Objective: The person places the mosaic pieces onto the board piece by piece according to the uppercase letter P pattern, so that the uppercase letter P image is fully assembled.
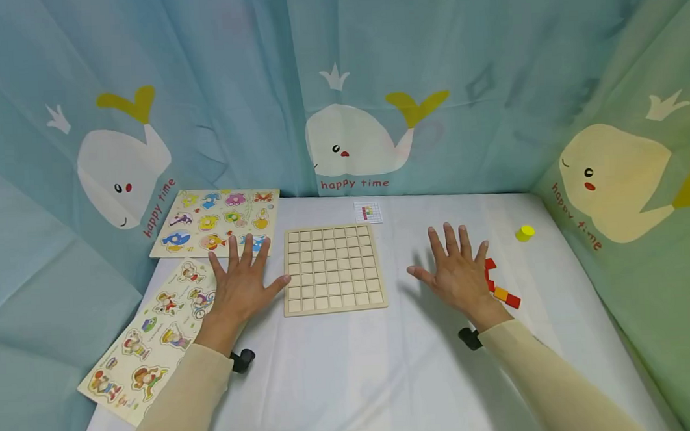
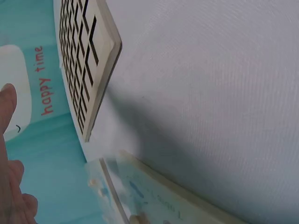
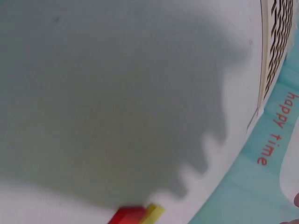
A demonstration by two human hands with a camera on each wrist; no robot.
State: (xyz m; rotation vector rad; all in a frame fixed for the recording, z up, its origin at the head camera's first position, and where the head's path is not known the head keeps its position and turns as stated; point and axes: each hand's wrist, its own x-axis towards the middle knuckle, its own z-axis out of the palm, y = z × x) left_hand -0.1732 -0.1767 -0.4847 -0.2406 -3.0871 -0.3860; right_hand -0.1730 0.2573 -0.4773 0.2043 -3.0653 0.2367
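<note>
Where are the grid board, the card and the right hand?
Grid board (image 1: 333, 270): head view, middle of its cells.
Card (image 1: 368, 212): head view, middle of its printed face.
Right hand (image 1: 458, 277): head view, back of the hand.

White-covered table — 2 picture boards, 1 wooden grid, 1 card, red and orange blocks, 1 yellow cylinder.

Soft, fairly bright light fills the head view, cool on the left of the curtain and yellower at the right. The right hand throws a diffuse shadow leftward onto the white cloth. The right wrist view is dimmer, mostly grey shadow with feathered edges, the red block blurred. In the left wrist view, the puzzle board looks hazy, the grid board crisper.
</note>
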